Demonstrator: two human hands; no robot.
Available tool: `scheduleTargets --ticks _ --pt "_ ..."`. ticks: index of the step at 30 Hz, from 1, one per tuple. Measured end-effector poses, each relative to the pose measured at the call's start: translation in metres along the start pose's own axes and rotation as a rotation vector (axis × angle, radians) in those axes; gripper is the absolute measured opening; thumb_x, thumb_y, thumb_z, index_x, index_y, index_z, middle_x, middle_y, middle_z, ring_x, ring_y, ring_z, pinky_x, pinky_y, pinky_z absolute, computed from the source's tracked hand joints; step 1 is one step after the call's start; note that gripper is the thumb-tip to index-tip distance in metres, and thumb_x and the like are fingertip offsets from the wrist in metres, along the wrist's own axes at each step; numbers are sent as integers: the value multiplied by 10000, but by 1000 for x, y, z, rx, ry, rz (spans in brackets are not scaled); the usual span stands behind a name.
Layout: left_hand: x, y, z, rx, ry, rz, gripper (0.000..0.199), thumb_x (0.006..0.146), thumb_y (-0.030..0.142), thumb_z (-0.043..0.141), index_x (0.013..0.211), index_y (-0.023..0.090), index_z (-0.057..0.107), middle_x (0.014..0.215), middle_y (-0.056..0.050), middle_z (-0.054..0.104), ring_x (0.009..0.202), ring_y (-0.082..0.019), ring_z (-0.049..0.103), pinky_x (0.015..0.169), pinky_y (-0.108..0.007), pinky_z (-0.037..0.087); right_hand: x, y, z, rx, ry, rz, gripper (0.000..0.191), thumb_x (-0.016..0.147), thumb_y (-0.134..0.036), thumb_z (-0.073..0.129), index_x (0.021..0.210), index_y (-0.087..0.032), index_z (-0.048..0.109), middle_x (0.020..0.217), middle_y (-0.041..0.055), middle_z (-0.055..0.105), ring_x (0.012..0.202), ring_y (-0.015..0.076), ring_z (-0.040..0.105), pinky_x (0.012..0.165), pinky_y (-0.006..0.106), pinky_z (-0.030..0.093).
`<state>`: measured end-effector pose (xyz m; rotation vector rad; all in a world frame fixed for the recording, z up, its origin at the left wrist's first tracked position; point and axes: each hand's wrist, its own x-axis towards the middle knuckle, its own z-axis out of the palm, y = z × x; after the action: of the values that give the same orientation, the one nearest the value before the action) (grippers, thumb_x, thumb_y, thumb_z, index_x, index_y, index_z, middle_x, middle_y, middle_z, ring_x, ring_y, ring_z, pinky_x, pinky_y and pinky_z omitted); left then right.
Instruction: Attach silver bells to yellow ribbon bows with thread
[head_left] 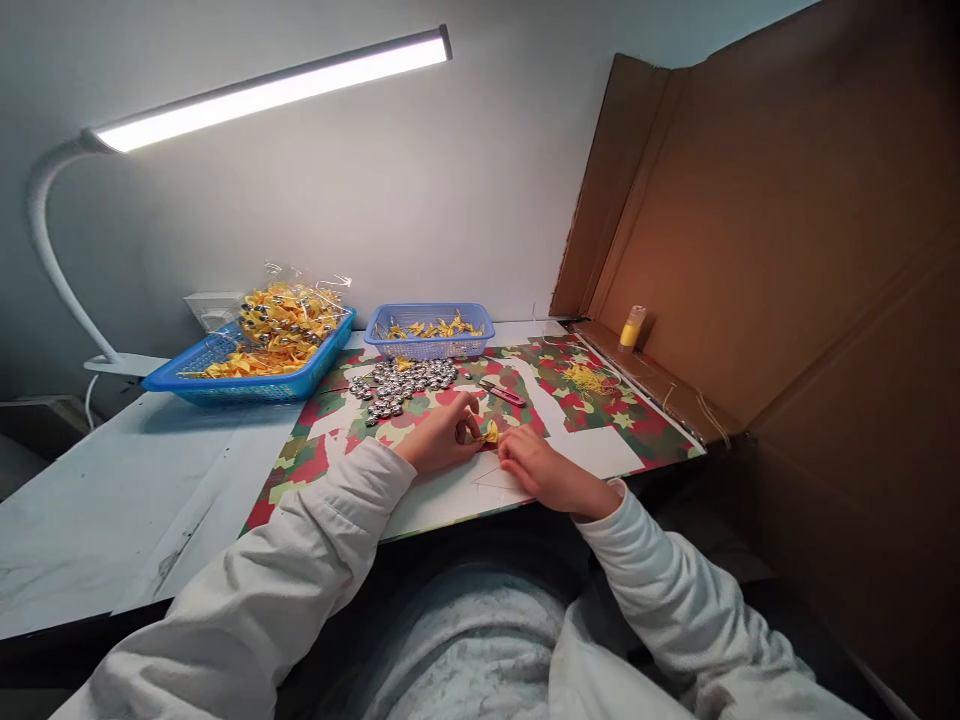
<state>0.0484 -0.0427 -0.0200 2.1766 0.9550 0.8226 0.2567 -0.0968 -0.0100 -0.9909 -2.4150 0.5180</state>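
My left hand is closed in a pinch at the left side of a small yellow ribbon piece, low over the front of the work board. At its other side my right hand has its fingers pressed together; whatever they hold is too small or hidden to tell. Just beyond my hands, a small pink-handled tool lies on the camouflage-patterned sheet. A pile of shiny silver bells spreads behind my left hand.
A blue basket heaped with yellow ribbon pieces stands at the left. Behind the bells is a smaller basket of yellow pieces. Yellow threads and a small yellow-filled bottle lie right, by a cardboard wall. A lamp hangs above.
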Motion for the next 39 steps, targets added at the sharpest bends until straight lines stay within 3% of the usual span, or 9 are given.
scheduleTargets --ticks 3,6,9,13,15,19,31,36,39 --pt "-1 -1 0 -19 -11 3 364 711 270 630 978 236 385 748 42 604 516 -73 437 493 -195 362 -3 13 -11 419 149 106 249 946 -394 403 897 -196 546 923 43 605 865 161 550 813 331 466" --pt "-1 -1 -2 -10 -24 -12 395 729 291 620 1053 236 401 744 42 594 523 -79 443 496 -197 362 2 21 -18 852 293 245 359 841 -560 519 821 -201 509 843 23 615 809 154 589 776 328 486" --pt "0 -2 -3 21 -27 -19 394 735 311 627 1080 230 457 750 34 607 528 -83 460 498 -199 367 8 24 -25 1106 400 355 373 740 -525 651 748 -214 443 677 -44 528 598 100 526 644 280 481" --pt "1 -5 -5 178 -47 27 141 757 272 606 879 201 605 686 19 597 549 -93 485 523 -206 383 13 25 -34 1236 481 384 310 697 -372 719 770 -216 461 627 -82 472 525 64 470 565 228 448" --pt "2 -8 -6 236 -45 77 69 780 233 573 774 189 627 665 9 597 562 -97 492 544 -210 393 15 24 -37 1251 497 406 283 690 -335 726 830 -214 512 647 -75 519 565 71 524 579 224 463" --pt "3 -11 -7 205 -66 147 138 787 146 533 752 184 661 724 -20 656 615 -112 548 573 -214 415 18 24 -41 1237 494 436 244 723 -297 701 929 -216 598 736 -39 627 657 95 611 649 249 512" --pt "3 -8 -12 75 -71 287 200 756 43 528 597 158 572 701 -34 663 622 -103 587 586 -199 451 28 43 -50 1360 675 399 189 651 -228 779 802 -231 665 824 -22 705 733 105 653 759 262 535" --pt "4 -11 -14 83 -60 291 191 758 54 515 599 156 549 673 -25 643 611 -94 574 564 -188 441 30 42 -52 1078 700 378 210 643 -298 784 799 -212 673 794 -10 699 749 110 639 782 268 507" --pt "4 -11 -16 84 -29 268 147 735 57 528 636 160 565 684 -21 642 619 -98 566 573 -194 446 20 26 -44 881 530 383 218 634 -320 787 749 -184 662 708 -7 672 703 121 620 724 267 499"
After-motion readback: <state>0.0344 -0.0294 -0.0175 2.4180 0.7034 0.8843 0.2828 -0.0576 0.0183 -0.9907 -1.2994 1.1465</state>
